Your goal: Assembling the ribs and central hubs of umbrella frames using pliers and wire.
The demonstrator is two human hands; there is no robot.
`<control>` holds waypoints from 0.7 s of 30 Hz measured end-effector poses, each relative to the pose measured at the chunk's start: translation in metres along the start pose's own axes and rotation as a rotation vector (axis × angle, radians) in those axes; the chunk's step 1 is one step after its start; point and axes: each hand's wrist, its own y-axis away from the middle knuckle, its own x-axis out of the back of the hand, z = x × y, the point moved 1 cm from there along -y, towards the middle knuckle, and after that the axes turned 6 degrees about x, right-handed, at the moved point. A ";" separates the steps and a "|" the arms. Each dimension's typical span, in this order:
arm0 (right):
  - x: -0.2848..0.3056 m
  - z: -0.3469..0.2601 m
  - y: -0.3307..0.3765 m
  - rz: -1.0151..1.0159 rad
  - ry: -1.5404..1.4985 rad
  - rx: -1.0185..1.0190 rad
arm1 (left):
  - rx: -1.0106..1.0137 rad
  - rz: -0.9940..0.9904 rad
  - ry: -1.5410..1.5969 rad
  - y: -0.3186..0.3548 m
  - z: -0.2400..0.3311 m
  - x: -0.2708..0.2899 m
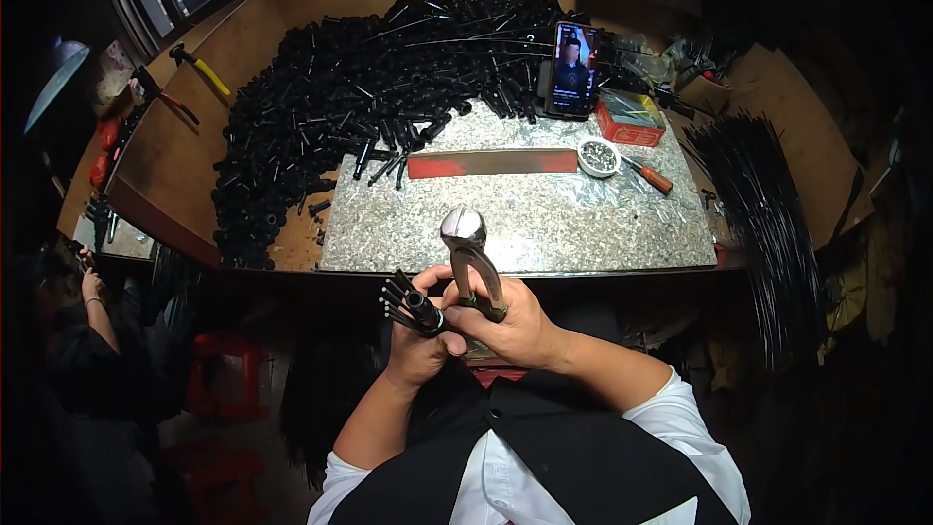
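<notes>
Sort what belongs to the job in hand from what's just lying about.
Seemingly in the job:
pincers, in the right hand
black tube and thin rods, in the left hand
heap of black parts

Probably just lying about:
phone
yellow-handled hammer

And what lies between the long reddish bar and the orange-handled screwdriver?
In the head view, a round white bowl of small silvery pieces lies between them.

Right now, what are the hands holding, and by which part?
The right hand grips metal pincers by the handles. The left hand holds a black tube and thin black rods, apparently by their near ends.
</notes>
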 end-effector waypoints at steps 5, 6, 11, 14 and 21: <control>0.002 0.008 0.002 -0.051 0.008 -0.026 | -0.019 -0.003 0.031 0.000 -0.003 0.002; 0.001 0.011 0.002 -0.065 0.038 0.012 | -0.018 -0.002 0.032 0.000 -0.002 0.002; -0.002 -0.001 -0.003 -0.045 -0.025 -0.026 | 0.016 -0.015 0.017 0.000 0.000 0.002; -0.002 -0.002 -0.004 -0.048 -0.017 -0.050 | -0.018 0.011 0.006 0.000 -0.004 0.005; -0.001 0.010 0.001 -0.064 0.020 0.032 | -0.014 0.012 -0.059 0.000 0.001 0.003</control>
